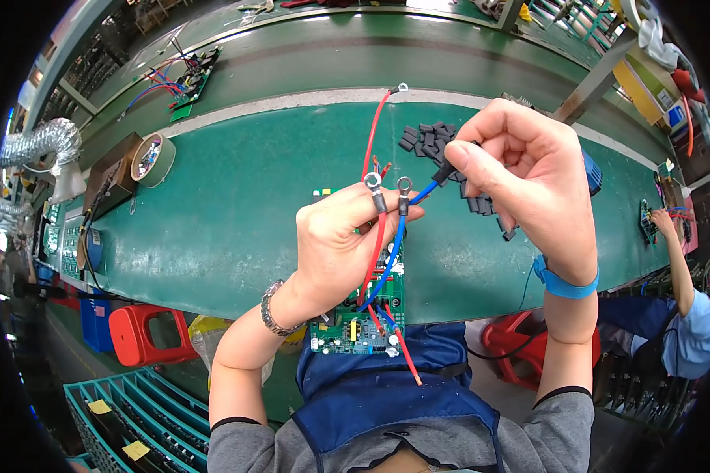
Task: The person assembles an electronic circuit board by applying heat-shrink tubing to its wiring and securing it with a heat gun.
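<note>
My left hand point(329, 243) is closed on a bundle of wires, among them a red wire point(377, 246) and a blue wire point(388, 264) whose metal ring terminals stand above its fingers. My right hand point(535, 177) pinches a short black sleeve point(445, 173) at the end of another blue wire point(424, 191); whether a terminal is inside is hidden by the fingers. The wires rise from a green circuit board point(347, 343) at the table's front edge, partly covered by my left hand. One more red wire point(373, 130) extends up to a ring terminal beyond the left hand.
Loose black sleeves point(427, 140) lie in a pile behind and beneath my right hand. A round tub point(153, 160) of small parts stands at the left. Another wired board point(197, 85) lies on the far green surface. At the right, a co-worker's hand point(665, 223) touches a board.
</note>
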Tool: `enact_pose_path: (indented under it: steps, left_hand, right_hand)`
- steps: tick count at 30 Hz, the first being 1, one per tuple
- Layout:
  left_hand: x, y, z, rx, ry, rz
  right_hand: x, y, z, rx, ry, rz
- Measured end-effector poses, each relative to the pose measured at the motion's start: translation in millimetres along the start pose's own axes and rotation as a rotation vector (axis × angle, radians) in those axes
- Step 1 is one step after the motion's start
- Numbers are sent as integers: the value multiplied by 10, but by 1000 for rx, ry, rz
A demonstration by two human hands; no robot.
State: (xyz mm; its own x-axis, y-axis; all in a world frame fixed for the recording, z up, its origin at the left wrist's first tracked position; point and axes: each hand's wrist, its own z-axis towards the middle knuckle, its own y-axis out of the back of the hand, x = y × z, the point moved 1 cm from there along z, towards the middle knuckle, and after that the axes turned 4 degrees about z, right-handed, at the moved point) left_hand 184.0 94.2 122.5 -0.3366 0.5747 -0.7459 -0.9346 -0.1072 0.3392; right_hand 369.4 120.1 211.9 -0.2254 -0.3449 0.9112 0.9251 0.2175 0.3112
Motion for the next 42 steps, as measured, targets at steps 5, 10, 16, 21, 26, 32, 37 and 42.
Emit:
enact_pose_path:
  steps: [5, 10, 16, 21, 26, 32, 37, 42]
  left_hand:
    - [-50, 105, -9, 179, 37, -58]
    - [-31, 239, -29, 175, 305, -409]
    - [101, 351, -157, 65, 202, -166]
    - [262, 241, -165, 88, 100, 115]
    - [392, 372, -99, 147, 96, -90]
    - [587, 138, -244, 159, 2, 470]
    - [630, 127, -309, 169, 54, 495]
    - [641, 229, -155, 247, 15, 573]
  right_hand:
    - [12, -61, -54, 68, -128, 124]
    - [-130, -260, -267, -113, 41, 109]
    - [-664, -811, -325, -77, 165, 45]
    - [-1097, -897, -416, 190, 177, -407]
    - [-907, -514, -503, 114, 211, -391]
    - [-1183, 116, -238, 46, -119, -572]
    - [-1785, 53, -37, 59, -5, -621]
    - [-1937, -21, 21, -4, 50, -701]
